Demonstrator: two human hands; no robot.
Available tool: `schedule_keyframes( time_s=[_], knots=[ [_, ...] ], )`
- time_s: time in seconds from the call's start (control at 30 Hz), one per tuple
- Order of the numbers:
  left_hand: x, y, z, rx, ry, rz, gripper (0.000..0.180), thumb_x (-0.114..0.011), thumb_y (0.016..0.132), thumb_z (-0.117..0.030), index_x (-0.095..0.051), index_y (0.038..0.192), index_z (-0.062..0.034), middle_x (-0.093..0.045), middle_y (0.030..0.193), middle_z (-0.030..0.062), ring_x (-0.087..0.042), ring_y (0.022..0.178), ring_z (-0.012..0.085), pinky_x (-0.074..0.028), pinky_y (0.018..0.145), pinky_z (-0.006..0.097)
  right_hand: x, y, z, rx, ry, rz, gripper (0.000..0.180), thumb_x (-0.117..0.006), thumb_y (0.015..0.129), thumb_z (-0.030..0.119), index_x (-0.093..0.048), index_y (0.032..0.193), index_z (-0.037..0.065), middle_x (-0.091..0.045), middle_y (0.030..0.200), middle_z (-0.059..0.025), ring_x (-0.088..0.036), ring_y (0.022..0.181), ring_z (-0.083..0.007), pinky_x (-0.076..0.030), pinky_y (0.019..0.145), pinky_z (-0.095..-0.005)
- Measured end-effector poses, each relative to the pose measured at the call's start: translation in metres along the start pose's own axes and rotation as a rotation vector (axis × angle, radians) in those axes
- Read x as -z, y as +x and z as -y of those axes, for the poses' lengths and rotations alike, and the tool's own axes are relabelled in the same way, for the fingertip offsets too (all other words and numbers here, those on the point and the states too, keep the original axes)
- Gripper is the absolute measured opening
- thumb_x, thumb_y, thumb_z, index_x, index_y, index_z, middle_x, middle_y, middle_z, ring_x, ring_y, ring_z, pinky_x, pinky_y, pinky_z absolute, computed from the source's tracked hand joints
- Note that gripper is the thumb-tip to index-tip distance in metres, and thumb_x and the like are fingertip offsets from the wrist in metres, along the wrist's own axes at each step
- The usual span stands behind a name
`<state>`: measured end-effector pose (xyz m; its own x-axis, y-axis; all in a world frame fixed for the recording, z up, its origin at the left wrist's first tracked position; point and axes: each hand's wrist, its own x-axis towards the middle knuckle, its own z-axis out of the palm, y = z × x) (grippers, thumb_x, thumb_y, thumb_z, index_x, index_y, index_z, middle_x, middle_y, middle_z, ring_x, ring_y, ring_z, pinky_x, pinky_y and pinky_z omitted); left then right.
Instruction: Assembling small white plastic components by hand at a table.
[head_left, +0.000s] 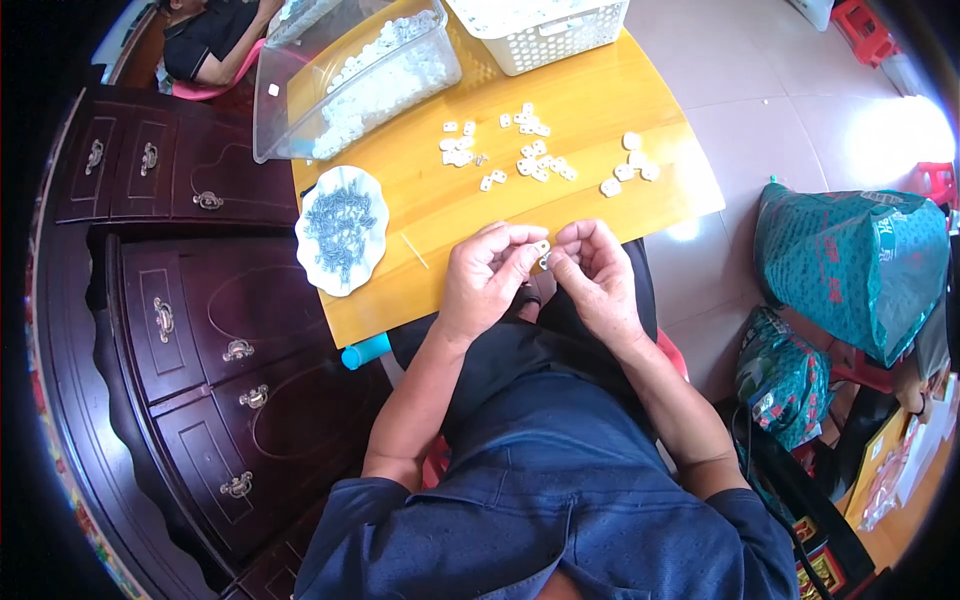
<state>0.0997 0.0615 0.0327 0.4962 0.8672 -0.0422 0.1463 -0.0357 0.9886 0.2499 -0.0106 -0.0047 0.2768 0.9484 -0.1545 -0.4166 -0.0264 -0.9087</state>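
My left hand (487, 277) and my right hand (597, 276) meet at the near edge of a yellow wooden table (430, 200), fingertips pinched together on one small white plastic part (542, 249). More of these white parts (530, 150) lie scattered on the table beyond my hands. A white scalloped dish (342, 229) to my left holds a pile of small dark metal pieces. Whether a metal piece sits between my fingers is too small to tell.
A clear plastic tub (350, 80) with white parts and a white slatted basket (545, 30) stand at the table's far side. A dark wooden cabinet (190, 330) is on my left, green bags (850, 260) on my right. Another person (210, 40) sits far left.
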Motion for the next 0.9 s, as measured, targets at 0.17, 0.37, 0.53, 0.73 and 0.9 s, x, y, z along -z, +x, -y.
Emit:
schedule_keyframes(
  time_s=[0.17, 0.37, 0.53, 0.73, 0.9],
  knots=[
    [-0.003, 0.001, 0.001, -0.047, 0.033, 0.032, 0.014, -0.067, 0.096, -0.003, -0.071, 0.108, 0.0045, -0.069, 0.091, 0.0054, -0.067, 0.075, 0.0088, -0.054, 0.066, 0.022, 0.001, 0.000, 0.000, -0.014, 0.040, -0.001, 0.020, -0.067, 0.095, 0.002, -0.057, 0.112, 0.000, -0.062, 0.093, 0.0004, -0.058, 0.082, -0.0041, -0.050, 0.074, -0.0196],
    [-0.007, -0.001, -0.006, -0.007, -0.012, 0.064, 0.025, -0.072, 0.090, 0.003, -0.070, 0.115, 0.0022, -0.066, 0.098, 0.0015, -0.062, 0.078, 0.0051, -0.052, 0.068, 0.020, 0.003, 0.000, 0.003, -0.038, 0.166, 0.008, 0.018, -0.065, 0.097, 0.001, -0.056, 0.112, 0.002, -0.062, 0.095, 0.0007, -0.058, 0.082, -0.0041, -0.049, 0.072, -0.0190],
    [-0.012, 0.000, -0.004, -0.111, 0.143, 0.045, 0.034, -0.077, 0.082, 0.008, -0.069, 0.115, 0.0008, -0.065, 0.095, 0.0029, -0.062, 0.071, 0.0061, -0.052, 0.063, 0.021, 0.003, 0.002, 0.001, -0.030, 0.225, -0.012, 0.018, -0.065, 0.096, 0.001, -0.056, 0.111, 0.003, -0.063, 0.096, 0.0003, -0.060, 0.085, -0.0040, -0.049, 0.072, -0.0184],
    [-0.014, 0.003, 0.003, -0.235, 0.254, 0.011, 0.037, -0.078, 0.079, 0.009, -0.069, 0.113, -0.0009, -0.065, 0.093, 0.0054, -0.062, 0.066, 0.0083, -0.052, 0.058, 0.023, 0.004, 0.001, 0.002, -0.012, 0.227, -0.018, 0.016, -0.065, 0.097, 0.001, -0.058, 0.110, 0.003, -0.063, 0.097, 0.0002, -0.060, 0.086, -0.0042, -0.048, 0.073, -0.0182],
    [-0.015, 0.005, 0.000, -0.261, 0.257, 0.014, 0.035, -0.077, 0.079, 0.008, -0.068, 0.112, -0.0008, -0.066, 0.095, 0.0061, -0.064, 0.068, 0.0098, -0.052, 0.059, 0.024, 0.004, -0.001, 0.003, -0.022, 0.220, -0.015, 0.015, -0.065, 0.098, 0.003, -0.057, 0.111, 0.003, -0.063, 0.097, 0.0006, -0.059, 0.085, -0.0040, -0.047, 0.072, -0.0178]
  ],
)
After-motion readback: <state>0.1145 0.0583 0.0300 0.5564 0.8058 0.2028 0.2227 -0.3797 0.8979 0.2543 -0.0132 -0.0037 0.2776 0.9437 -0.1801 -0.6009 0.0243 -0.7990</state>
